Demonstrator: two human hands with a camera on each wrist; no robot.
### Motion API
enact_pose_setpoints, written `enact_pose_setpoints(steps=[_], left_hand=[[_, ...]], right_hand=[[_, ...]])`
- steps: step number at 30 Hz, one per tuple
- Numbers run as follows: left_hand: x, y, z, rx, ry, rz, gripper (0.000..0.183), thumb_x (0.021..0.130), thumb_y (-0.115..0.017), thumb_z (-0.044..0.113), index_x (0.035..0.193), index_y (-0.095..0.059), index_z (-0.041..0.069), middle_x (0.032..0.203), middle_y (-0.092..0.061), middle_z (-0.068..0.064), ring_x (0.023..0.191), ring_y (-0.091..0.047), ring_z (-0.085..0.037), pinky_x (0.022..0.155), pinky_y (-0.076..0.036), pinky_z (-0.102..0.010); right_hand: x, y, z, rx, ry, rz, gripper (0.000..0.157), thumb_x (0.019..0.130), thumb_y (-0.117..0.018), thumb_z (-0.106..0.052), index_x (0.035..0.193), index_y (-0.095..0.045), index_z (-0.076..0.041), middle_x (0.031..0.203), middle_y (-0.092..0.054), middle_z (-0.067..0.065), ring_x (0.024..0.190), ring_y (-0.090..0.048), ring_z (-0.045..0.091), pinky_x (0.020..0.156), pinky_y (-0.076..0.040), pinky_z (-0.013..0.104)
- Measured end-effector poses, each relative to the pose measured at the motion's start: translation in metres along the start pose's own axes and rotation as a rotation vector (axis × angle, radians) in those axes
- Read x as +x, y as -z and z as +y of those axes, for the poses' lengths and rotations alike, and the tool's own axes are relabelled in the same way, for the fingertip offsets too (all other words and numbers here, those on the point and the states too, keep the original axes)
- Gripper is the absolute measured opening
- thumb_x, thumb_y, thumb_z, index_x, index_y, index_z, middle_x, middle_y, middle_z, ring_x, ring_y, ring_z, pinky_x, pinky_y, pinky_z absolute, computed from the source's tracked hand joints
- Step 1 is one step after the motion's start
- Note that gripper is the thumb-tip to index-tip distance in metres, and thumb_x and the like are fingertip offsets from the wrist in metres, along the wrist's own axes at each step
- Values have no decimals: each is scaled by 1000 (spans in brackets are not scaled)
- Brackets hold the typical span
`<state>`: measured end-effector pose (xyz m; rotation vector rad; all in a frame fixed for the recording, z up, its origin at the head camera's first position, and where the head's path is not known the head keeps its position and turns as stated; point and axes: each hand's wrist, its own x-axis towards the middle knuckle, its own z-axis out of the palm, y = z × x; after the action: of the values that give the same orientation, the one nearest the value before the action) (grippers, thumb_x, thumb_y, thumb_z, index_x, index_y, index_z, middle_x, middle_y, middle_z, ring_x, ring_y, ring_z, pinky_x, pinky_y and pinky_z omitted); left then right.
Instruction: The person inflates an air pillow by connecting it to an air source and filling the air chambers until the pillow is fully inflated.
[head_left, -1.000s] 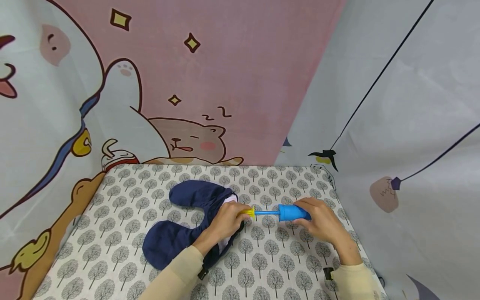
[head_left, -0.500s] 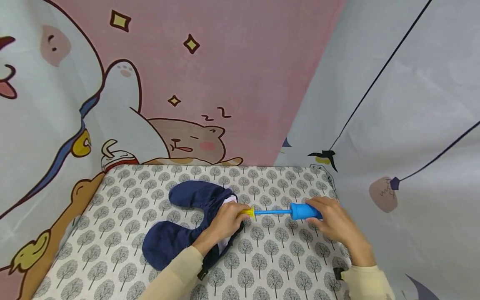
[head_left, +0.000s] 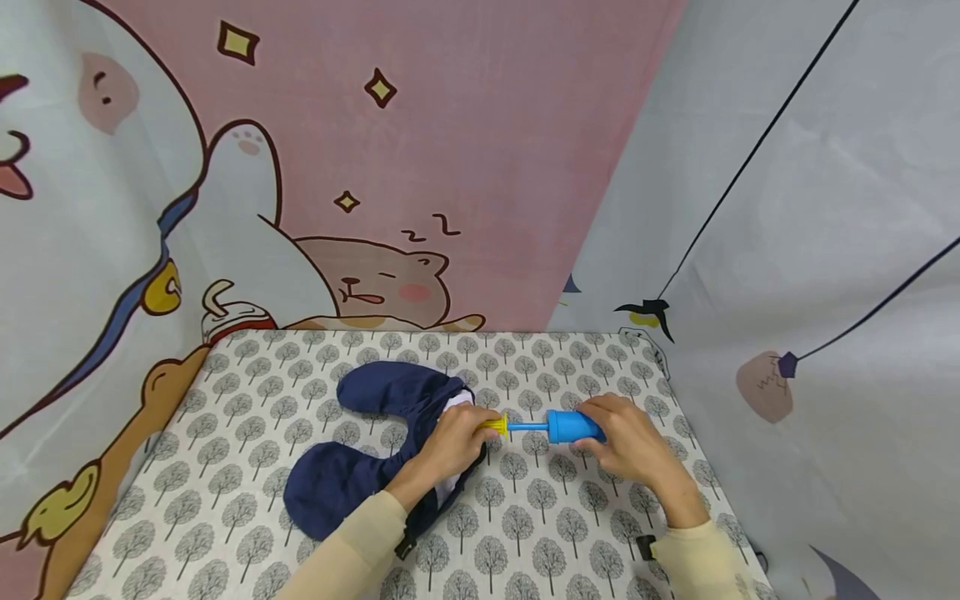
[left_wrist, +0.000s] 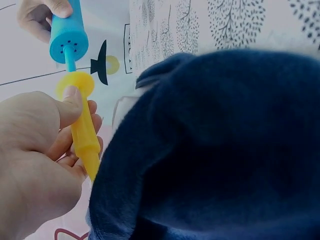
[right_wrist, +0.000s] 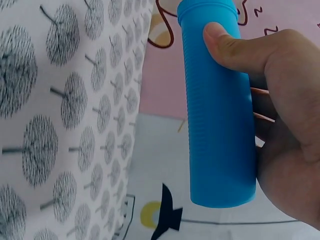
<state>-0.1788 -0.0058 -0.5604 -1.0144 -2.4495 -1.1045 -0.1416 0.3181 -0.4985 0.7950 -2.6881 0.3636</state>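
Note:
A small hand pump joins both hands. My left hand (head_left: 452, 437) grips its yellow nozzle piece (left_wrist: 84, 125), the thumb near the round flange. The tapered tip points at the navy U-shaped neck pillow (head_left: 330, 492), and its end is hidden behind the fabric. My right hand (head_left: 626, 442) holds the blue pump barrel (right_wrist: 217, 115), thumb along one side and fingers round the back. Between barrel and flange a short stretch of thin blue rod (head_left: 528, 427) shows. Some white material (head_left: 459, 398) appears at the pillow's opening beside my left hand.
The pillow lies on a table covered with a tree-print cloth (head_left: 517, 525). Cartoon-printed curtains (head_left: 480, 167) hang behind the table and along both sides. A black strap end (head_left: 405, 548) sticks out by the pillow's near edge.
The right hand first drew the blue barrel rightward, baring more rod, then pushed it back left, so less rod shows now. The left hand and the pillow stay in place.

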Motion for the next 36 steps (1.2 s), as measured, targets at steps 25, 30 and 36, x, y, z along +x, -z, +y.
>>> enact_pose_setpoints(steps=[25, 30, 36], left_hand=[[-4, -18, -20, -14, 29, 6, 25, 101, -85, 15, 125, -87, 12, 116, -89, -4, 93, -78, -21, 82, -64, -36], [-5, -14, -19, -25, 15, 0, 22, 102, -84, 18, 123, -87, 12, 112, -89, -4, 89, -77, -19, 79, -63, -32], [-3, -10, -17, -28, 16, 4, 21, 103, -83, 18, 123, -87, 12, 111, -89, -3, 88, -75, -16, 77, -61, -28]], right_hand=[[23, -19, -29, -4, 33, -29, 54, 82, -104, -29, 123, -83, -2, 120, -83, 13, 108, -78, 30, 95, -65, 51], [9, -8, -14, 14, -29, -59, 55, 85, -101, -26, 130, -81, -1, 129, -82, 17, 117, -78, 36, 100, -64, 56], [-5, 7, 9, 37, -63, -22, 54, 83, -102, -18, 130, -81, -2, 129, -82, 17, 117, -78, 39, 99, -64, 60]])
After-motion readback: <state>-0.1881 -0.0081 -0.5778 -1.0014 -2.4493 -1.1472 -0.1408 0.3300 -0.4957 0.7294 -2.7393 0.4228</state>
